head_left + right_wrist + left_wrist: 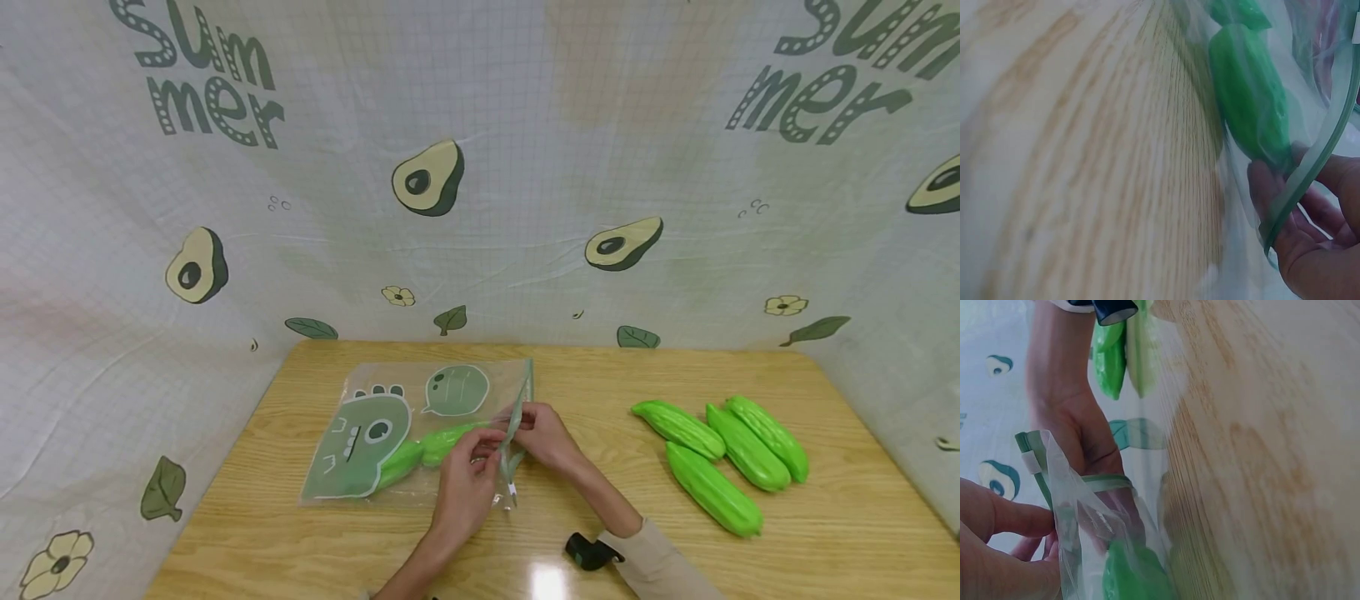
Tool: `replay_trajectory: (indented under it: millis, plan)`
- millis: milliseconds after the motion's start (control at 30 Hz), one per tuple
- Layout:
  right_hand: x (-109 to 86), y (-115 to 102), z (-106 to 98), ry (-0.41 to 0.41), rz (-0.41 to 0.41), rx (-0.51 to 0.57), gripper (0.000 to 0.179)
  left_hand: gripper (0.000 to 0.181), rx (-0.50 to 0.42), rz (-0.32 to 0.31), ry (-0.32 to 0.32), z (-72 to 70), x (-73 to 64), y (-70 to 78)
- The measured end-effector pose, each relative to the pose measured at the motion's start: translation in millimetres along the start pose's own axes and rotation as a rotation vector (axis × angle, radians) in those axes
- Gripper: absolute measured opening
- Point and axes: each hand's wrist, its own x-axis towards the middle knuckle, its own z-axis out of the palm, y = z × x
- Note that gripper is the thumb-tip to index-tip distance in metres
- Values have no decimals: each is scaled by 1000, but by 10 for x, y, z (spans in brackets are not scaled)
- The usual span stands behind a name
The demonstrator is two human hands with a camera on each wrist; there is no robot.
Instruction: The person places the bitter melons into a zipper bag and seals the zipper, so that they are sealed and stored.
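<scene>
A clear zip bag (457, 390) with a green dinosaur print lies flat, its mouth to the right. Two bright green bitter melons (450, 442) lie end to end inside it. My left hand (467, 487) pinches the bag's near mouth edge; the left wrist view shows a white slider (1032, 462) on the green zip strip there. Through the parted mouth reaches my right hand (546, 437). Its thumb and fingers hold the end of the nearer bitter melon (1250, 94), partly blurred by the plastic.
Several more bitter melons (716, 492) lie grouped on the wooden table (600, 375) at the right. A black device (588, 552) sits at the right wrist by the sleeve. Behind the table hangs a cloth (525, 275) printed with avocados.
</scene>
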Motion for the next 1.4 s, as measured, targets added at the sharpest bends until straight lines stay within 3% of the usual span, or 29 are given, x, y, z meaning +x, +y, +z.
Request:
replay_trajectory:
  millis: [200,500,733,967,1400]
  plan:
    - [-24,-4,-37,-28,-32,-52,22,25,-8,0,8,-5,14,8]
    - [-61,-23,-116,13,-49,-150,17,25,-8,1,21,-17,40,11]
    - [-109,-46,-206,13,-90,-183,20,23,3,-17,37,-10,47,18]
    - [-164,-44,-275,48,-77,-211,17,24,16,-41,45,-4,49,2]
    - [-266,-25,-392,41,-115,-250,16,24,-32,-24,57,17,44,-9]
